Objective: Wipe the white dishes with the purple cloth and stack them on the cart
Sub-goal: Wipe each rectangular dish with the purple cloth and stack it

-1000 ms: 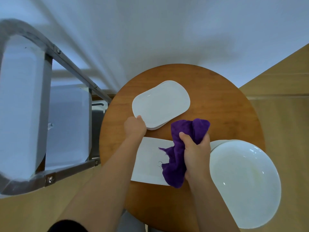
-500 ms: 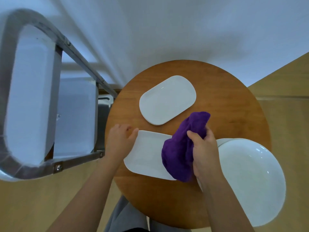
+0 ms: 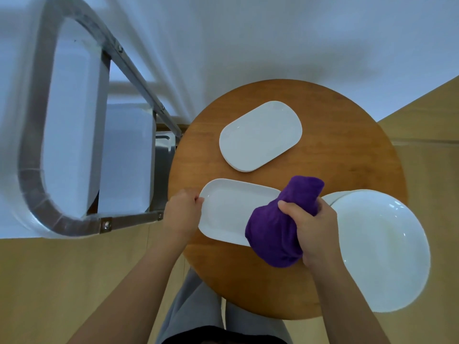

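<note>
Two hands (image 3: 182, 214) (image 3: 314, 232), cloth (image 3: 278, 232), rectangular dish (image 3: 228, 212)

The purple cloth (image 3: 280, 229) hides the right end of the rectangular plate (image 3: 228, 212) on the worktop (image 3: 347, 155). Beside the cloth, a dish under the large round plate (image 3: 382, 247) shows only a sliver. The cart (image 3: 74, 120) is blurred and cut off at the left edge.

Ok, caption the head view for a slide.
Left hand steadies a plate while right hand wipes with purple cloth.
</note>
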